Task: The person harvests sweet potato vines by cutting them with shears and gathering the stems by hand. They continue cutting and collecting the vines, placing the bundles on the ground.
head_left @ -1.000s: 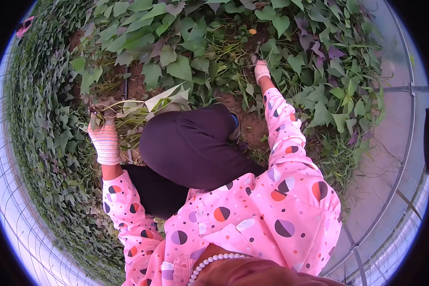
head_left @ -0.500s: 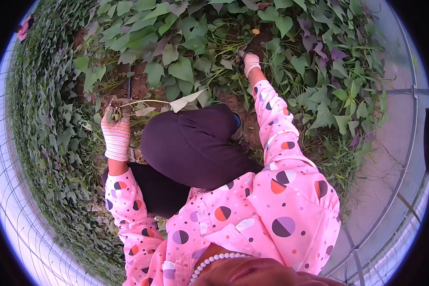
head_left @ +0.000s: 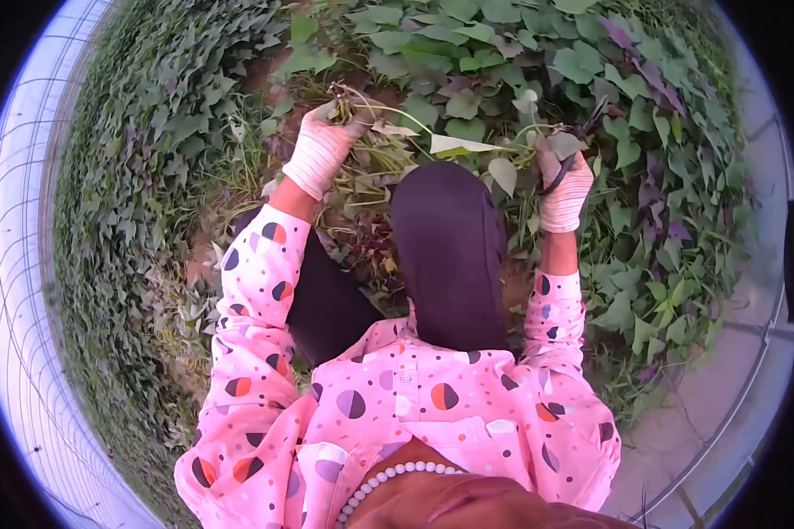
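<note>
Clasping slender stems point(head_left: 349, 104), left hand point(head_left: 319, 152) seems knit-gloved.

We're looking from the head, forward and steeply down, through one very wide, round view. The shirt point(head_left: 406, 388) fills six o'clock, closest to the lens, with the beads point(head_left: 397, 474) right at the lower rim. The knee point(head_left: 450, 242) comes up around the center, the left hand point(head_left: 322, 150) sits at eleven o'clock, the right hand point(head_left: 565, 185) at two, both farther off. Vines point(head_left: 494, 44) spread beyond at twelve, and the curved wall point(head_left: 31, 264) bends along nine.
</note>
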Available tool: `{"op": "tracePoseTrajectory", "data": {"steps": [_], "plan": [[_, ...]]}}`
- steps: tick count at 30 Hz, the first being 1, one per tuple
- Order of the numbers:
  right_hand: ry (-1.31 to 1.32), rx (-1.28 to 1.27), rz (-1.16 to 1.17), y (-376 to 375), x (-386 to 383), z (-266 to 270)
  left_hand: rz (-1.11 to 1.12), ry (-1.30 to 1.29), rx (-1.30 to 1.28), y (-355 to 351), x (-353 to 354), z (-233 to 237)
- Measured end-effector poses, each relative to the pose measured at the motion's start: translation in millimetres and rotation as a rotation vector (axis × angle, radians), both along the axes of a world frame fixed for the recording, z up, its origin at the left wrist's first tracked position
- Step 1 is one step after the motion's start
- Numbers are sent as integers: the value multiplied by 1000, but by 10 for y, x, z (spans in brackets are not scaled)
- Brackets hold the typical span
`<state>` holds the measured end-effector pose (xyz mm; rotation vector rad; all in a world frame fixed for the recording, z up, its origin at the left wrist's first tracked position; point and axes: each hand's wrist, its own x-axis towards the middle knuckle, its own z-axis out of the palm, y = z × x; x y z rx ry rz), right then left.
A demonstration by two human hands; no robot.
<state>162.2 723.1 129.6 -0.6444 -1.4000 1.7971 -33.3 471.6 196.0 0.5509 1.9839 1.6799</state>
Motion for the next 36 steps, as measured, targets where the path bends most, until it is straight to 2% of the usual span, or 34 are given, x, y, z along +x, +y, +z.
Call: {"op": "tracePoseTrajectory", "data": {"steps": [1,4,6,8,10,11,14,16,17,20,21,24,28,29,30,32,33,34,36], "plan": [[-18,71,75,22,-114,209,53,-60,-58,1,45,123],[-170,251,269,-32,-441,927,73,-42,35,-43,106,319],[-90,354,361,-165,-748,1183,87,-27,57,-166,87,397],[-81,429,504,-355,-947,1500,79,-105,194,-263,73,364],[-293,505,623,-612,-1113,1764,110,-134,266,-364,74,420],[-305,481,689,-761,-1206,1810,125,-180,245,-414,83,485],[-384,395,864,-1070,-1544,1636,174,-199,282,-604,-29,375],[-352,453,910,-1227,-1697,1447,148,-114,396,-704,-67,379],[-275,291,971,-1278,-1682,1385,124,-72,412,-772,-63,383],[-305,444,906,-1369,-1593,1433,69,-27,396,-902,-26,483],[-236,422,875,-1411,-1560,1424,32,-8,388,-921,1,509],[-310,434,889,-1382,-1406,1562,51,-86,409,-899,54,578],[-216,450,979,-1464,-1445,1456,162,-182,461,-856,12,427],[-188,502,930,-1532,-1513,1340,274,-286,446,-832,2,440],[-134,569,880,-1556,-1665,1083,439,-330,73,-723,-44,540],[-268,821,797,-1591,-1670,1148,239,-425,587,-829,-122,242],[-270,821,804,-1605,-1675,1180,247,-428,588,-929,-263,-14],[-266,839,785,-1601,-1672,1207,163,-88,391,-1030,-445,-295],[-255,862,769,-1596,-1703,1212,83,254,187,-1032,-415,-224]]}}
